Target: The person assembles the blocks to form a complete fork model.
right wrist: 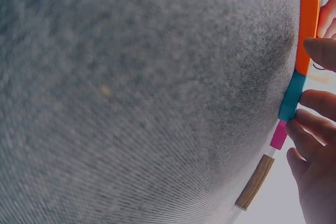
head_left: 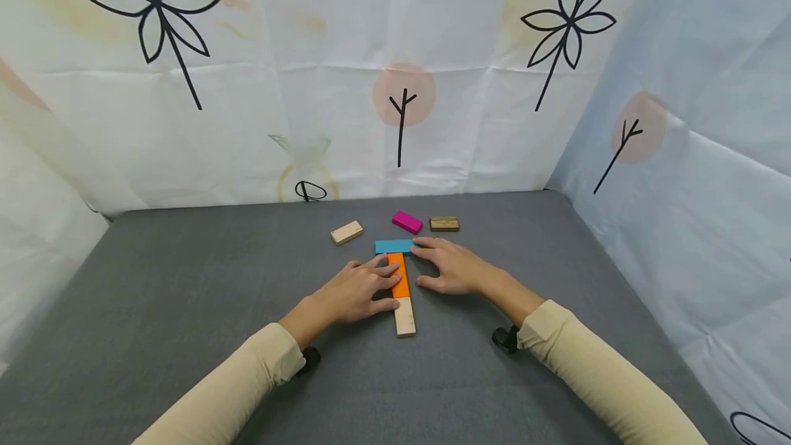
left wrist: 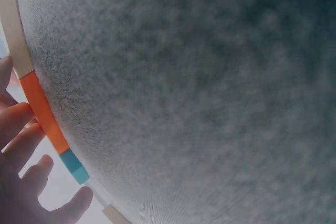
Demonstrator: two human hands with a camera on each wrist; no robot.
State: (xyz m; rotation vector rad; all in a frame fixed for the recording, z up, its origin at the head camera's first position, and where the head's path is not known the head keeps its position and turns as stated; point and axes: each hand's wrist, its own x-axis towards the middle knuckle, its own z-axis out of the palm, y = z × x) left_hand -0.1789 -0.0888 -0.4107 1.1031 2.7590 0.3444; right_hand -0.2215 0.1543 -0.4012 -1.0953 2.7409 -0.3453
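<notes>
Three flat wooden blocks form a T in the head view. A blue block (head_left: 391, 246) lies crosswise at the far end, an orange block (head_left: 400, 277) meets it lengthwise, and a pale wood block (head_left: 404, 319) continues toward the near side. My left hand (head_left: 355, 290) reaches in from the left, its fingers spread over the orange block and the thumb at the pale block's edge. On the other side my right hand (head_left: 454, 266) touches the blue block's right end with relaxed fingertips, covering that end; its thumb points toward the orange block.
Behind the T lie three loose blocks: a pale wood one (head_left: 347, 233), a magenta one (head_left: 407, 222) and a dark brown one (head_left: 444, 224). A grey cloth (head_left: 204, 307) covers the table. White printed fabric (head_left: 346, 33) hangs at the back and sides.
</notes>
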